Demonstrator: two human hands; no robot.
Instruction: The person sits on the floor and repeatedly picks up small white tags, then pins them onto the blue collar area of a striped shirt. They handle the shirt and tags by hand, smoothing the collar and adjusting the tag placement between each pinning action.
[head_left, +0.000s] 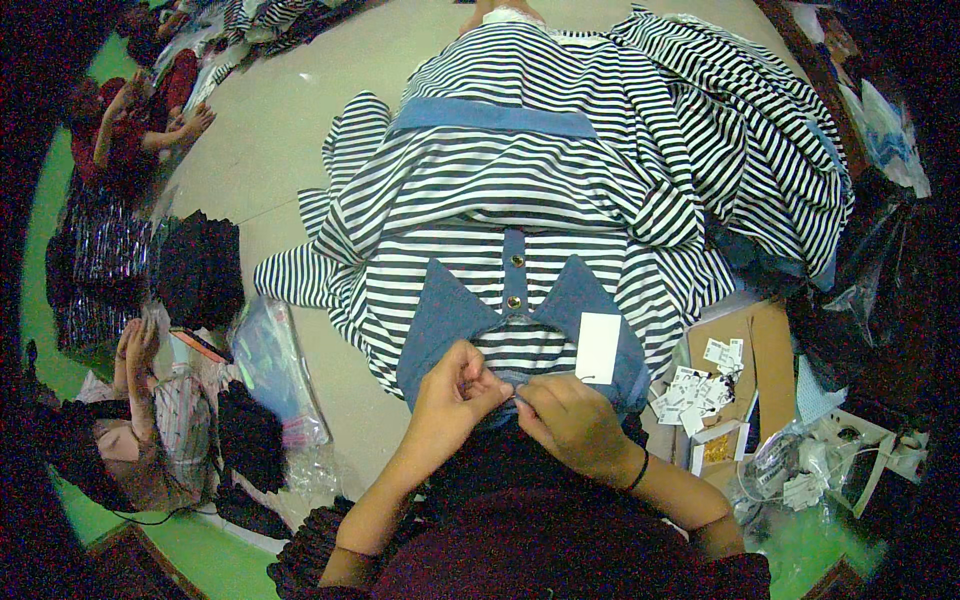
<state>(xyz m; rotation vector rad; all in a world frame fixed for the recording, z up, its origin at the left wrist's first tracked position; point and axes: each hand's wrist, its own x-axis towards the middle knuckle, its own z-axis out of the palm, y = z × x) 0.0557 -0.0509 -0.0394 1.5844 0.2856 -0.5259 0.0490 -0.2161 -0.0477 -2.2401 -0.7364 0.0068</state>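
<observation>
The striped top (445, 245) lies on the pale worktop (265, 145), right in front of the person, with its blue collar (455, 310) toward them; the collar has two big points, and two shiny round buttons (514, 302) sit on a blue strip between them; both hands are at the near edge of the collar, with the left hand (462, 388) and the right hand (578, 418) pinching it in closed fingertips, almost touching; anything tiny between the fingers is too small to tell; a white tag (598, 348) lies on the right point of the collar, just past the right hand; a black band (638, 470) goes around the right wrist; more striped cloth (740, 120) is heaped at the far right; near the right arm, a pile of paper tags (690, 395) lies by brown cardboard (770, 370), with a little box (720, 446) of gold bits just below; on the left are black folded clothes (200, 265), clear plastic bags (280, 370) and two other people
</observation>
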